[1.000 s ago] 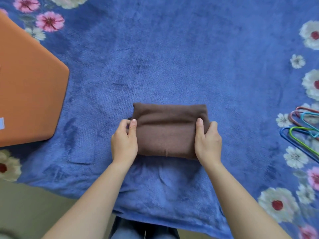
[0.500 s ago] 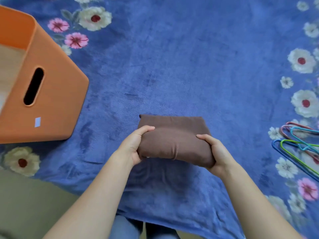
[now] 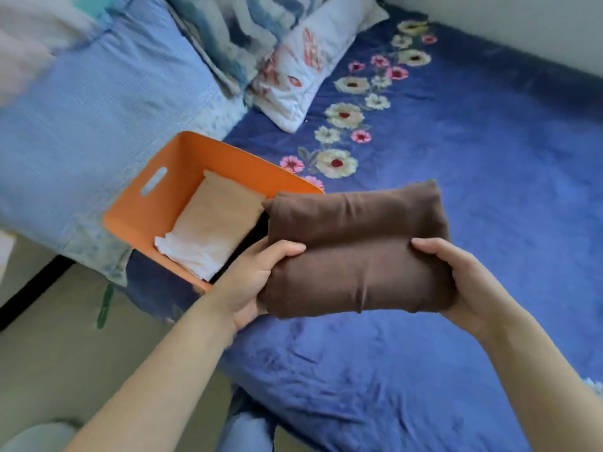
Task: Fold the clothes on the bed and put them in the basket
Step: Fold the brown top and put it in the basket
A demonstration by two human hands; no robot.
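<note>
- The big fuzzy blue bed blanket with flowers fills most of the view.
- A soft light blue checked quilt lies at the back left, just behind the basket.
- The orange plastic basket with a handle hole sits on the bed to the left. Its open top faces up.
- The fat folded brown cloth bundle is held up over the bed, between the two hands. Its long side runs left to right. Its left end is right by the basket's near corner.
- A pale cream folded cloth already lies in the basket, on the far side. There is a dark gap beside it, on the side nearer the bundle.
- The left hand grips the bundle's left end, thumb on top. The other fingers are under the cloth and hidden.
- The right hand grips the right end the same way, thumb on top and fingers tucked under.
- The basket lies to the left of the bundle, so the left hand is nearer. I think the bundle must go left and down into that gap, and may need a turn to fit.
</note>
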